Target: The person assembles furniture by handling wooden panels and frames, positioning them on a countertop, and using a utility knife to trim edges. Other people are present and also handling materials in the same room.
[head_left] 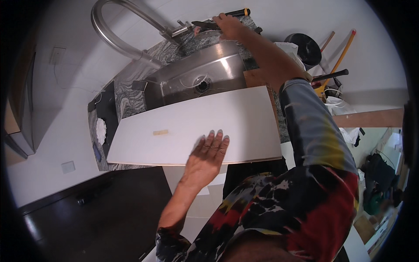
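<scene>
A white board (196,126) lies flat across the near half of a steel sink (205,70), its near long edge overhanging the stone desk (124,98) that the sink is set in. The left hand (208,153) rests palm down on the board, fingers spread and flat — clamped on nothing, just pressing near the board's near edge. A small tan strip of tape (160,132) sits on the board to the left of that hand. The right hand (230,27) is stretched out well beyond the sink, at the far rim by the base of the curved steel tap (122,35), and touches a dark tool with a black and orange handle (222,19); whether its fingers are closed around the tool I cannot tell. The two hands are well apart — one at each side of the sink. Right of the sink, long-handled tools (336,61) lean against the wall.
</scene>
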Demonstrator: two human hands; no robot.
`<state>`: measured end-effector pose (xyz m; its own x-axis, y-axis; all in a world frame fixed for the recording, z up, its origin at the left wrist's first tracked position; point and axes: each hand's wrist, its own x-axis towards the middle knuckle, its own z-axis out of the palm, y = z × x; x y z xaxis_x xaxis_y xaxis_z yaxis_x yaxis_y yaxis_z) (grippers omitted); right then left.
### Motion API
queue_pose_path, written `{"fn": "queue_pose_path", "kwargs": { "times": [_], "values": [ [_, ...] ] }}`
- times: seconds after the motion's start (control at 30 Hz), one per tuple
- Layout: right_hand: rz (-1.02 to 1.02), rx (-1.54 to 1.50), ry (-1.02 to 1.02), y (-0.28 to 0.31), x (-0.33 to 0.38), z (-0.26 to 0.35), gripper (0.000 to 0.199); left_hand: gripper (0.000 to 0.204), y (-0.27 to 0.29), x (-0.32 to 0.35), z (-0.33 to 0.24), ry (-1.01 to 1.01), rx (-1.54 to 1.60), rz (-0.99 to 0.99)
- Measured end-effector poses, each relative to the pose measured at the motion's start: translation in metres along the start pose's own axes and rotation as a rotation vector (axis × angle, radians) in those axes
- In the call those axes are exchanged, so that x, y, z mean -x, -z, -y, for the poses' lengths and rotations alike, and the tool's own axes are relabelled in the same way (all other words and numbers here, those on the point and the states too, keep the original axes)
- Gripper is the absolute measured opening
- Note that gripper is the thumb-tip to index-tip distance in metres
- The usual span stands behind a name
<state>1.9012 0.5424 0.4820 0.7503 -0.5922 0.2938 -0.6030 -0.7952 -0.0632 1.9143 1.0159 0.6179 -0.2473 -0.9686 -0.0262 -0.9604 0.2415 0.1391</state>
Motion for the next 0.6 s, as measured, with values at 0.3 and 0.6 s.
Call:
{"fn": "queue_pose_path", "kwargs": {
  "times": [0.3, 0.6],
  "values": [
    [-0.154, -0.041, 0.183, 0.015, 0.02, -0.011, 0.044, 0.033, 0.092, -0.049, 0.005, 0.105, 0.095, -0.121],
    [-0.278, -0.596, -0.188, 0.135, 0.226, -0.053, 0.05, 0.032, 0.063, -0.072, 0.029, -0.003, -0.109, -0.417]
  ]
}}
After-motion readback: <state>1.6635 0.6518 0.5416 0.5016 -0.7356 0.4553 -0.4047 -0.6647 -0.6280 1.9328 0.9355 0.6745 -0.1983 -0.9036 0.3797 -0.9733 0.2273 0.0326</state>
